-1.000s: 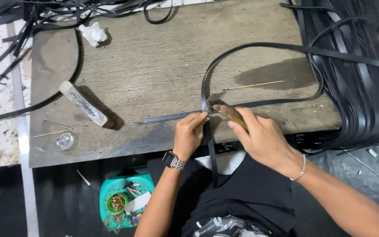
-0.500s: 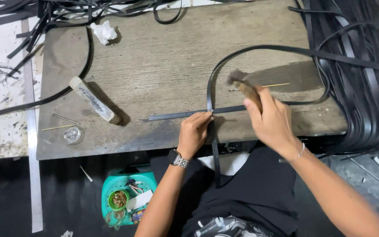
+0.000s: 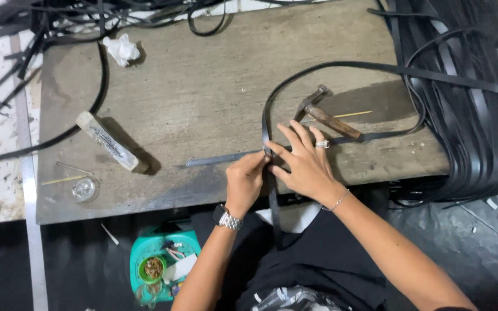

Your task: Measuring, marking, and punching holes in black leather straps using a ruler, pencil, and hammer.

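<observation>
Fingertips of left hand (image 3: 244,179) and right hand (image 3: 305,164) pinch the black strap (image 3: 267,124) against the bench (image 3: 203,98) at frame centre, hammer (image 3: 327,115) just beyond, teal tray (image 3: 145,247) of small parts at lower left.

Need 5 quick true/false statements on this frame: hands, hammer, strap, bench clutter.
1. Both hands meet on the black flat strap at the bench's near edge. True: left hand and right hand pinch it together.
2. The right hand grips the wooden-handled hammer. False: the hammer lies on the grey wooden bench, just beyond the fingers.
3. A crumpled white paper scrap lies at the bench's far left. True.
4. The left wrist is bare. False: it wears a metal wristwatch.
5. The small round clear dish sits by the hammer. False: it sits at the near-left corner.
</observation>
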